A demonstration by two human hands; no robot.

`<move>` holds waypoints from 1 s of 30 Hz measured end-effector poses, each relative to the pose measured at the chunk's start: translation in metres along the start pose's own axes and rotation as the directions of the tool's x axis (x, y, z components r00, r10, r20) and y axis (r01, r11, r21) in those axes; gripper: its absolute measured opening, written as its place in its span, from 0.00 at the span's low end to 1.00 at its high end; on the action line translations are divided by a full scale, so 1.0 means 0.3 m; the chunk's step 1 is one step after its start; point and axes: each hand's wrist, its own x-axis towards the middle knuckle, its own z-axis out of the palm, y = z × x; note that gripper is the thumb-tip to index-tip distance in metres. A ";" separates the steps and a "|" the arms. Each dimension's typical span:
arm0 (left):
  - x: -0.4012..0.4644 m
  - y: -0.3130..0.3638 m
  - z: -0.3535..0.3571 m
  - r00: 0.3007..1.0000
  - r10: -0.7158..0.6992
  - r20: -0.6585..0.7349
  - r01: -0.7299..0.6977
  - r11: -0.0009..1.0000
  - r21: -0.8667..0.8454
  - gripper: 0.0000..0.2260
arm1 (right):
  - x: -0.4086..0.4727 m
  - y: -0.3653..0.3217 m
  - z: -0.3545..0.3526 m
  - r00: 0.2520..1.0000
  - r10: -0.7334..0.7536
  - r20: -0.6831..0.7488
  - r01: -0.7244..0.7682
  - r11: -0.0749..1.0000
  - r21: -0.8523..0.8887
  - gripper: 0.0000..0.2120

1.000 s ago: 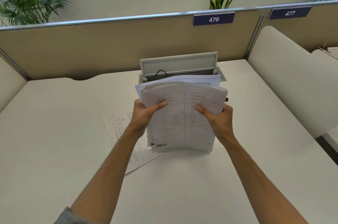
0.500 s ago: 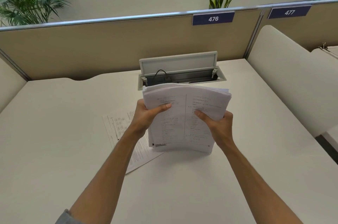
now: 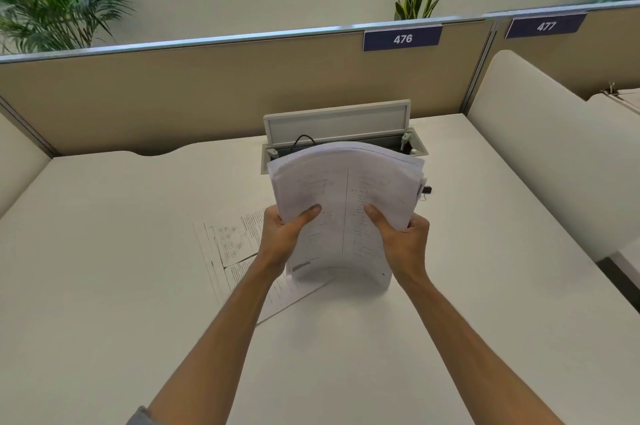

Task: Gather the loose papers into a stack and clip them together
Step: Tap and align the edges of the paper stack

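A thick stack of printed papers (image 3: 341,189) stands on its bottom edge on the white desk (image 3: 104,251), bowed towards me at the top. My left hand (image 3: 282,234) grips its left side and my right hand (image 3: 403,237) grips its right side, thumbs on the front sheet. Two loose printed sheets (image 3: 232,244) lie flat on the desk to the left, partly under my left forearm. A small black binder clip (image 3: 426,189) lies on the desk just behind the stack's right edge, mostly hidden.
An open cable box (image 3: 337,126) with a raised lid and a black cable sits in the desk behind the stack. A beige partition (image 3: 207,92) closes the back. A white side divider (image 3: 540,154) stands at the right.
The stack's uneven top edges have come level, and the top now curves over towards me. My hands have shifted lower on the stack's sides.
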 end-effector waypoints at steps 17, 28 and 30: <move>0.000 -0.105 -0.029 0.996 -0.092 0.009 0.092 0.995 0.050 0.11 | -0.002 0.123 -0.038 0.993 0.094 0.069 -0.086 0.989 -0.117 0.04; 0.009 -0.162 -0.059 0.961 -0.267 -0.070 0.273 0.959 0.080 0.14 | -0.036 0.224 -0.078 0.987 0.093 0.128 -0.041 0.931 -0.362 0.17; 0.012 -0.159 -0.076 0.945 -0.315 -0.082 0.320 0.946 0.046 0.13 | -0.036 0.199 -0.073 0.987 0.049 0.151 0.013 0.924 -0.381 0.13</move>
